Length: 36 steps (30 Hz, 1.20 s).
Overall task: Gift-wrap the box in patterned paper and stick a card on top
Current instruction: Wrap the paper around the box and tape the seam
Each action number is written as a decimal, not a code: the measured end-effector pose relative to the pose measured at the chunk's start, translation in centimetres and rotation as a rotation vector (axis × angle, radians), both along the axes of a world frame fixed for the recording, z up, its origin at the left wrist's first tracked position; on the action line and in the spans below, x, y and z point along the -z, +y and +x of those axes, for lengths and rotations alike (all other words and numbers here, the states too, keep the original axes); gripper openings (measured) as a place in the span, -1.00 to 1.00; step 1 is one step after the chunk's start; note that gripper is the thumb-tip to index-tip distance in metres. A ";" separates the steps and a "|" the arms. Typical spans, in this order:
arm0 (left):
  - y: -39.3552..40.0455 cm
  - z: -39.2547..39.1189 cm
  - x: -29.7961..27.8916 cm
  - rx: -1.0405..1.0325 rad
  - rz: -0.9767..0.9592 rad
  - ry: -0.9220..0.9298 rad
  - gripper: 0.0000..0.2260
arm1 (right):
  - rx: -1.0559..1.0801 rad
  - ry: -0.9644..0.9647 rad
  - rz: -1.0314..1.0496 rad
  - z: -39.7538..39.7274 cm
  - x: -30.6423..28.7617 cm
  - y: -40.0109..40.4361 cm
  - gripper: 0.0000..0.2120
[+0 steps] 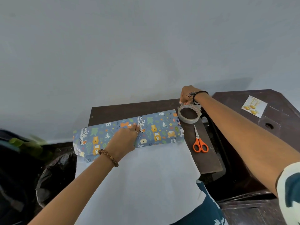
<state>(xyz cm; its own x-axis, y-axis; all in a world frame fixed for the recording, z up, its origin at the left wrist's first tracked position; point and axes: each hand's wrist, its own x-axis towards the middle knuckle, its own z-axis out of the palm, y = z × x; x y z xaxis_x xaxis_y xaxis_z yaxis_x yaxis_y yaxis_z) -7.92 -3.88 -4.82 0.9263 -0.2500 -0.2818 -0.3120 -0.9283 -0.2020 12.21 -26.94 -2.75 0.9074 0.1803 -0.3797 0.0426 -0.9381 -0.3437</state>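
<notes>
A sheet of blue patterned paper with animal prints (155, 127) is folded over a long box on a small dark table (113, 112); the paper's white underside (146, 172) spreads toward me. My left hand (125, 138) presses flat on the folded paper near its middle. My right hand (188, 95) pinches the top rim of a clear tape roll (189, 114) that stands at the paper's right end. The box itself is hidden under the paper. A white card with gold print (254, 106) lies on the dark surface at the far right.
Orange-handled scissors (200, 142) lie on the table right of the paper. A dark unit with a round hole (269, 126) stands at the right. A black bag (53, 174) and dark items sit low at the left. A plain wall is behind.
</notes>
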 end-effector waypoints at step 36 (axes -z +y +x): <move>-0.2 -0.3 0.1 -0.039 -0.008 -0.004 -0.38 | -0.568 -0.224 -0.242 -2.0 1.9 1.1 -0.84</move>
